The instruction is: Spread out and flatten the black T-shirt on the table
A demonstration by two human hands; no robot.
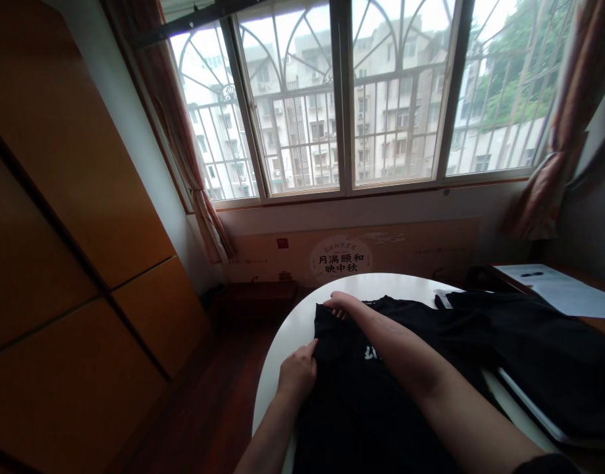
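A black T-shirt [351,388] with a small white print lies spread on a round white table [287,342]. My left hand [297,372] pinches the shirt's left edge, fingers closed on the cloth. My right hand [338,303] reaches across to the shirt's far left corner, its fingers curled down onto the fabric and gripping it. My right forearm lies over the middle of the shirt.
More black clothing [529,355] is piled on the table's right side. A wooden desk with white papers [559,286] stands at the right. A tall wooden wardrobe [70,230] fills the left. A barred window [361,99], curtains and a printed cardboard panel [341,257] are ahead.
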